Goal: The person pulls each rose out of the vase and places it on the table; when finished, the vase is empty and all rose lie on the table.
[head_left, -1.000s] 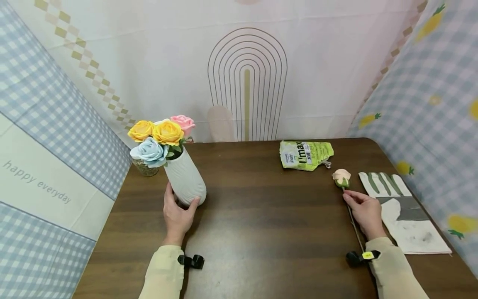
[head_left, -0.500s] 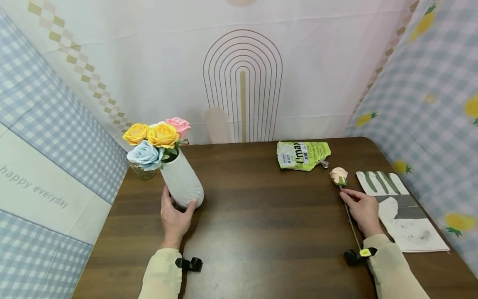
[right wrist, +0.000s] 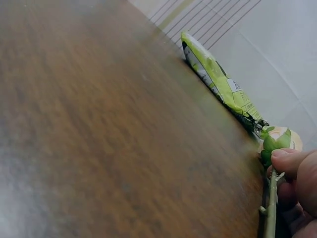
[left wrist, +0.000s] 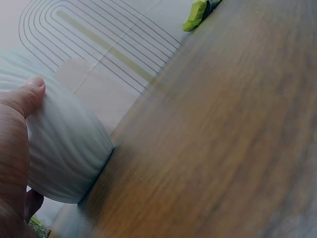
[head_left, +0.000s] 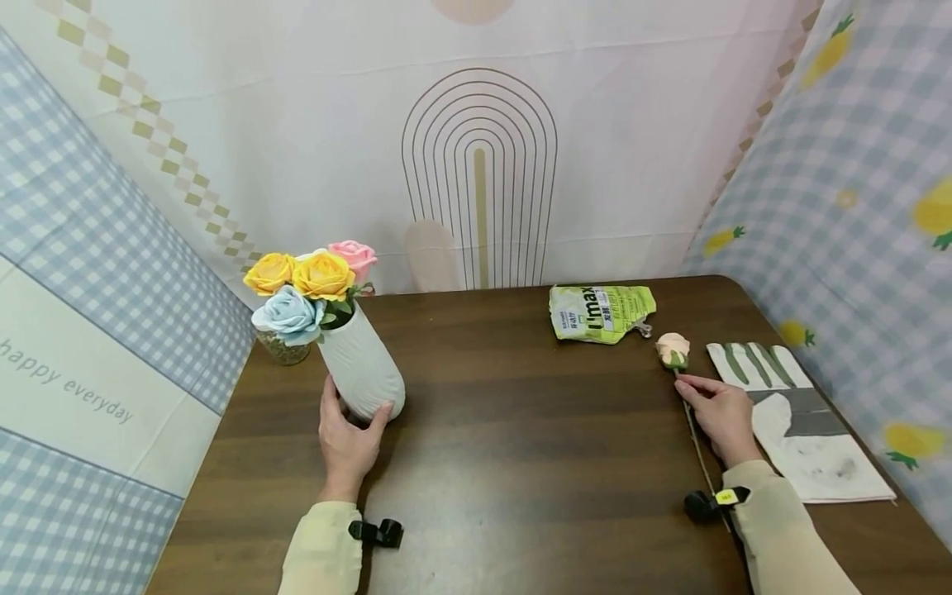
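My left hand [head_left: 348,438] grips the lower part of a white ribbed vase [head_left: 362,364], thumb on its right side near the base. In the left wrist view the vase's bottom edge meets the table. Yellow roses [head_left: 323,275], a light blue rose [head_left: 288,315] and a pink rose [head_left: 354,259] fill the vase's mouth, with a white one mostly hidden behind them. Over at the right, my right hand [head_left: 723,416] pinches the stem of a pale peach rose [head_left: 673,350] just below its bloom. That stem [right wrist: 271,208] runs back along the table under my wrist.
A green and white snack bag [head_left: 602,313] with a metal clip lies near the table's back edge. Right of my right hand is a flat white and grey glove [head_left: 818,454]. A glass jar [head_left: 284,349] stands behind the vase at the left. Fabric hangings enclose the table [head_left: 513,463].
The head view has shifted slightly, so the whole scene sits a little differently. Both hands keep their holds on the vase and the peach rose.
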Demonstrator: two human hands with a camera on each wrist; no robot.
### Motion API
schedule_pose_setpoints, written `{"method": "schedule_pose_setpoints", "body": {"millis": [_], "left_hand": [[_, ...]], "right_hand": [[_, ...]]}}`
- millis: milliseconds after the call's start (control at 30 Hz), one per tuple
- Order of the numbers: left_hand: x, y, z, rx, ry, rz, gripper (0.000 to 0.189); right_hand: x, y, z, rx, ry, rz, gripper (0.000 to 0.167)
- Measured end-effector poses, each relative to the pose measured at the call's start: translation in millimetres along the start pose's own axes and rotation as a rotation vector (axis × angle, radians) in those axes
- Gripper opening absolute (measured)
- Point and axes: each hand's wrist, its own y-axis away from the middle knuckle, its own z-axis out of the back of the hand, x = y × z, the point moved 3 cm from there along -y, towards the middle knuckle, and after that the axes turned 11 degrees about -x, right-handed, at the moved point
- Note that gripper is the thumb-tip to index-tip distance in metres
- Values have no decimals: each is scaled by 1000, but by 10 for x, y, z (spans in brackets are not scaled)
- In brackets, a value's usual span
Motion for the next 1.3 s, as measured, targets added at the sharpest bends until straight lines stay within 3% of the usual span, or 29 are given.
{"method": "schedule_pose_setpoints", "body": {"millis": [300,1000,1167,1300], "left_hand": [[-1,11,0,-6,-2,1,100],[-4,2,10,-10,2,6,99],[5,12,14,-3,3,10,100],[2,15,14,8,4,16,100]], "right_hand": [[-9,-12,-5,9,-38,-26,40],[58,-5,-12,-23,12,-7,37],[74,-9,35,-29,-57,5,37],[209,-23,128,-76,-188,13,34]]}}
